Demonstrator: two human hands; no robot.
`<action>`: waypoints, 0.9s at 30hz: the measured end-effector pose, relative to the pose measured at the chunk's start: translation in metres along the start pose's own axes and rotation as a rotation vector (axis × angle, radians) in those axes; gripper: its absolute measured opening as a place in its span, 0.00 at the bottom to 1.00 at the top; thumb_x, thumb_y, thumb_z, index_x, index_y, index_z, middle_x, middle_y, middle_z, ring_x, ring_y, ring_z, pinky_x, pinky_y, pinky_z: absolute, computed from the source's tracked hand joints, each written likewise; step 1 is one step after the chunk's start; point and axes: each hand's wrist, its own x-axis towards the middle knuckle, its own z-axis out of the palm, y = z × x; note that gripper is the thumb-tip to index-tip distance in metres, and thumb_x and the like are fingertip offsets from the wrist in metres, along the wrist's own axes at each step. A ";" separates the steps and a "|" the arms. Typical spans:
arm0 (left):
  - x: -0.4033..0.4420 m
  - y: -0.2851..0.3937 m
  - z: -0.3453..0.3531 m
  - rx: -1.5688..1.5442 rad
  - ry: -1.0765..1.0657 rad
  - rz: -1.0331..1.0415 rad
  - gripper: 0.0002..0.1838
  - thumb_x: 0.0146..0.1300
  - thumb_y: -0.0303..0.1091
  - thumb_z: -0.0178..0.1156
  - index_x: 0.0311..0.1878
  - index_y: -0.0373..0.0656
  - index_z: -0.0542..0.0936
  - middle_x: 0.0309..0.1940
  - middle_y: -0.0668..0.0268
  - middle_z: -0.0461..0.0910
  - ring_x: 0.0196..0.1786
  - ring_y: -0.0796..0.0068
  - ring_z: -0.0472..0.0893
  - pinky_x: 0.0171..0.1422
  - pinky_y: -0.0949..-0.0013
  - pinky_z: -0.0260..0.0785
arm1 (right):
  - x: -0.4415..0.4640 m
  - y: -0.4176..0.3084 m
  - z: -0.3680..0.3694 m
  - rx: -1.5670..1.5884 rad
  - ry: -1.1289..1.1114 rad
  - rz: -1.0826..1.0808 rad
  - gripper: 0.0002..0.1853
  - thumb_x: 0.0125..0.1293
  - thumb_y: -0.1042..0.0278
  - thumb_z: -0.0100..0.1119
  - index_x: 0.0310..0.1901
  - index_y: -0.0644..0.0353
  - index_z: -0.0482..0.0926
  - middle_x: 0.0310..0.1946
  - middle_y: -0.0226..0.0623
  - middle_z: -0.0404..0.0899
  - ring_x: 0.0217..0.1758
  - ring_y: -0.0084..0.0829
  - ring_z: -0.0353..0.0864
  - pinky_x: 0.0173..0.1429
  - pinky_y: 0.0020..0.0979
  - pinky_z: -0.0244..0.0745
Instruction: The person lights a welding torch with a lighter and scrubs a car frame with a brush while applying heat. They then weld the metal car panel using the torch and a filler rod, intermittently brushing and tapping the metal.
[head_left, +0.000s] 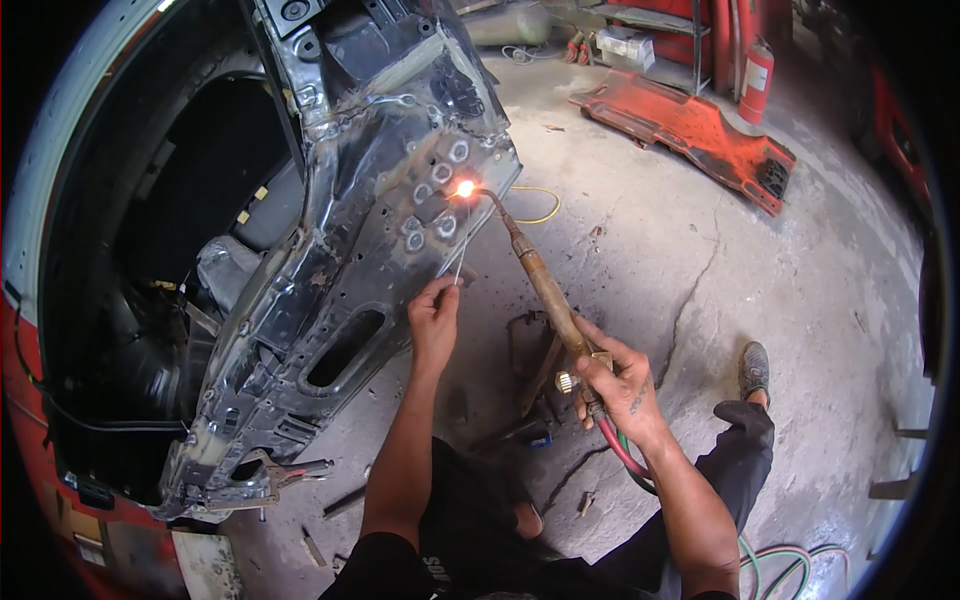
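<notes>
In the head view, my right hand [618,384] is closed round the handle of a brass gas welding torch [543,285]. The torch's bent tip points up and left at a bright glowing spot [465,188] on the bare metal of a car body panel [385,235]. Several round weld marks [445,227] surround that spot. Between the pinched fingers of my left hand [434,318] is a thin filler rod [461,250], its upper end running up toward the glow. Red and green hoses [622,450] come off the torch's lower end.
Locking pliers [285,478] clamp the panel's lower edge. An orange creeper board [690,135] lies on the concrete floor, near a red fire extinguisher [757,84]. More hose [790,562] coils at lower right. Metal scraps and tools lie beneath the panel.
</notes>
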 end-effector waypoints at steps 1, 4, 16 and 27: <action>0.000 0.000 0.000 0.002 0.001 0.000 0.07 0.76 0.26 0.63 0.50 0.38 0.88 0.28 0.81 0.73 0.29 0.92 0.66 0.31 0.78 0.56 | 0.000 0.000 0.000 -0.001 0.001 0.001 0.30 0.78 0.70 0.61 0.79 0.62 0.70 0.29 0.33 0.82 0.23 0.24 0.84 0.26 0.28 0.81; 0.000 -0.002 0.001 0.005 0.006 0.000 0.07 0.76 0.26 0.63 0.50 0.39 0.88 0.27 0.81 0.73 0.28 0.92 0.66 0.30 0.78 0.55 | 0.000 0.000 0.000 -0.007 0.007 0.011 0.30 0.78 0.70 0.61 0.79 0.62 0.70 0.29 0.32 0.82 0.23 0.23 0.84 0.26 0.28 0.81; 0.002 -0.014 -0.001 0.011 0.002 0.030 0.07 0.76 0.26 0.62 0.51 0.38 0.88 0.27 0.81 0.72 0.26 0.92 0.65 0.26 0.78 0.53 | 0.000 -0.001 0.000 -0.002 0.001 0.016 0.30 0.79 0.69 0.60 0.80 0.61 0.69 0.29 0.32 0.82 0.23 0.23 0.84 0.26 0.28 0.82; 0.002 -0.011 -0.001 0.008 0.008 0.024 0.07 0.76 0.25 0.62 0.51 0.37 0.88 0.28 0.81 0.72 0.28 0.91 0.66 0.31 0.78 0.55 | 0.001 -0.001 0.000 -0.015 0.003 0.010 0.30 0.79 0.69 0.60 0.80 0.61 0.69 0.28 0.31 0.81 0.23 0.23 0.84 0.26 0.28 0.82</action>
